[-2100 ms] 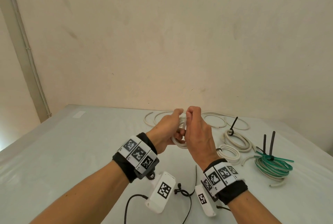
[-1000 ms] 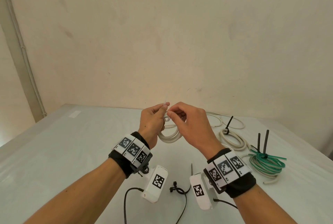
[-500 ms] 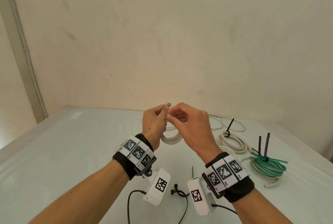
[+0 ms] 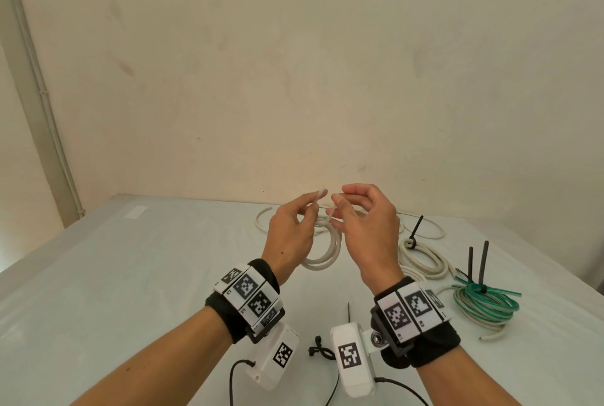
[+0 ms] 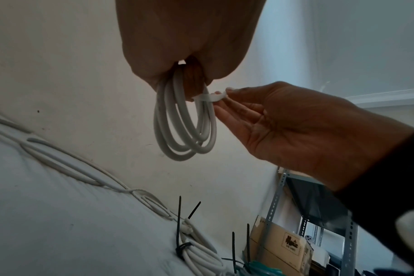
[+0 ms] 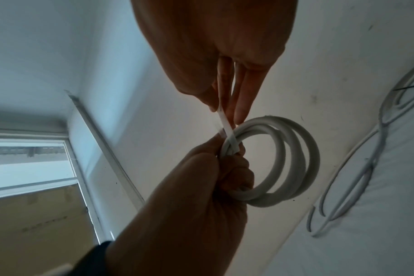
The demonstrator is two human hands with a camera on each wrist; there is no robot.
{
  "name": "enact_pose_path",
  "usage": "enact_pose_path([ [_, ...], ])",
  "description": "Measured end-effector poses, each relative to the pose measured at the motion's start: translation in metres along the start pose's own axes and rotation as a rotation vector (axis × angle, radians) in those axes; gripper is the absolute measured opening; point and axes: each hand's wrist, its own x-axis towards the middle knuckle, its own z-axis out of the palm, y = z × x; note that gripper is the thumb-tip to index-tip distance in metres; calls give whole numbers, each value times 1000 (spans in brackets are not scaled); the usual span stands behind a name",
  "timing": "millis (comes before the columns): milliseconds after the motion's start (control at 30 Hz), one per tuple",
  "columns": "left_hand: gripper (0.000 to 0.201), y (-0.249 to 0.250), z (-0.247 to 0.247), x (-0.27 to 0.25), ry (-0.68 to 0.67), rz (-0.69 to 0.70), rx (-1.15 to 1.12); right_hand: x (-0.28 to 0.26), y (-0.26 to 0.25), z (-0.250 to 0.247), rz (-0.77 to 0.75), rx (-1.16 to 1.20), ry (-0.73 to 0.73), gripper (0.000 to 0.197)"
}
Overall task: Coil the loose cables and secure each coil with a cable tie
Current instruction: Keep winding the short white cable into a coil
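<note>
My left hand (image 4: 309, 209) holds a small coil of white cable (image 4: 323, 253) in the air above the table; the coil (image 5: 184, 123) hangs from its curled fingers. A white cable tie (image 5: 208, 97) is wrapped round the top of the coil. My right hand (image 4: 336, 211) pinches one end of the tie (image 6: 225, 121) between thumb and fingers, close beside the coil (image 6: 286, 158). Another end of the tie (image 4: 319, 197) sticks up from my left fingertips. Where the tie's ends meet is hidden by my fingers.
On the white table (image 4: 130, 275), a loose white cable (image 4: 425, 232) lies at the back. A white coil with a black tie (image 4: 421, 257) and a green-and-white coil (image 4: 483, 304) with black ties lie at the right. Spare black ties (image 4: 322, 350) lie near me.
Both hands have risen from near the table with the coil. They were pressed together round it; now they stand slightly apart, and a tie end shows above my left fingers.
</note>
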Motion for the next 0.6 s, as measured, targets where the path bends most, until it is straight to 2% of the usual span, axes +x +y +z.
enact_pose_path([
  [233, 27, -4, 1, -3, -9, 11, 12, 0, -3, -5, 20, 28, -23, 13],
  [600, 27, -3, 2, -9, -20, 170, 199, 0, 6, -4, -25, -59, -55, 8],
])
